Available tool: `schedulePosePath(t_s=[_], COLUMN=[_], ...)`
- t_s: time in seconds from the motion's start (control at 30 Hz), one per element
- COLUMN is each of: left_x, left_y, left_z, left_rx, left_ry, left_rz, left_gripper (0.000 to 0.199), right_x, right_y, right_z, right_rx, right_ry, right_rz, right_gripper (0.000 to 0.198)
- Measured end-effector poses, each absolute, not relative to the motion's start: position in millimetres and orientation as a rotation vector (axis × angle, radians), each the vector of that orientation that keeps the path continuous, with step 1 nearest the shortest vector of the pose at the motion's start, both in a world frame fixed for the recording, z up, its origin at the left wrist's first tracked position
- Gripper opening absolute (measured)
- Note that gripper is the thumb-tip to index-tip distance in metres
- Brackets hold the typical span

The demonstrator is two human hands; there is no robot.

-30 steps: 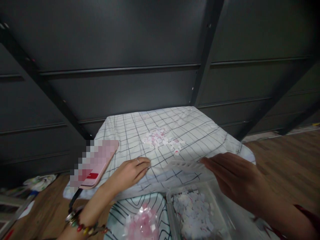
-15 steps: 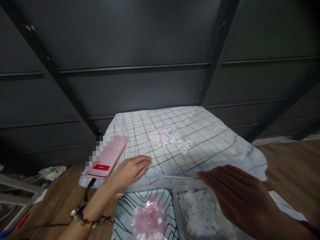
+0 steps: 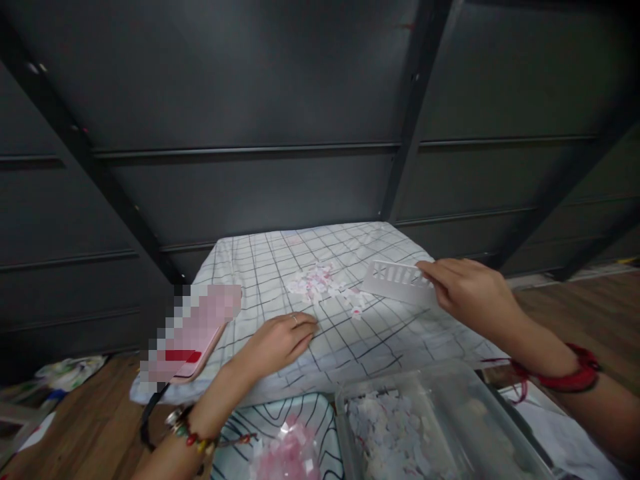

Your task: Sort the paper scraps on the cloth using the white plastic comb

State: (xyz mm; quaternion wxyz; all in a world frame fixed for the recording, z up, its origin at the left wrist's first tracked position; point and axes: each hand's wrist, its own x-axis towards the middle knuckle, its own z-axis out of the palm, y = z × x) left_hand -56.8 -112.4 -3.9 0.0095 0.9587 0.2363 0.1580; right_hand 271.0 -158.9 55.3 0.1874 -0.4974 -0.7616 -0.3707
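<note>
My right hand (image 3: 465, 287) grips the end of a white slotted plastic piece (image 3: 400, 287) between thumb and fingers. The piece stands tilted over the cloth, its row of slots along the upper edge. To its left lies a loose heap of small white paper bits (image 3: 315, 280) with pink marks, some scattered toward it. My left hand (image 3: 287, 340), a ring on one finger, rests on the cloth in front of the heap. Its fingers lie loosely together, and no object shows in them.
The table has a white grid-patterned cloth (image 3: 265, 267). A phone in a pink case (image 3: 205, 333) lies at its left edge. Nearer me are a patterned tray (image 3: 230, 433) with pink clear-wrapped pieces (image 3: 290, 453) and a clear plastic box (image 3: 340, 407) holding pale bits. Dark panels (image 3: 250, 193) stand behind.
My right hand has moved from over the clear box up and forward above the cloth, bringing the slotted piece with it. My left hand has shifted slightly right. The view has tilted.
</note>
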Motion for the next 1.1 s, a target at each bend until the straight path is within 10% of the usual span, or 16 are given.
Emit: schedulePosePath(t_s=[1.1], left_x=[-53.9], left_y=[-110.5], left_z=[-16.4], left_rx=[2.842], left_ry=[0.768], left_rz=[0.626], left_gripper=[0.027], right_x=[293.0], right_y=[-181.6], right_z=[49.1], right_rx=[-1.401], right_ry=[-2.162], right_rz=[-1.045], right_gripper=[0.025])
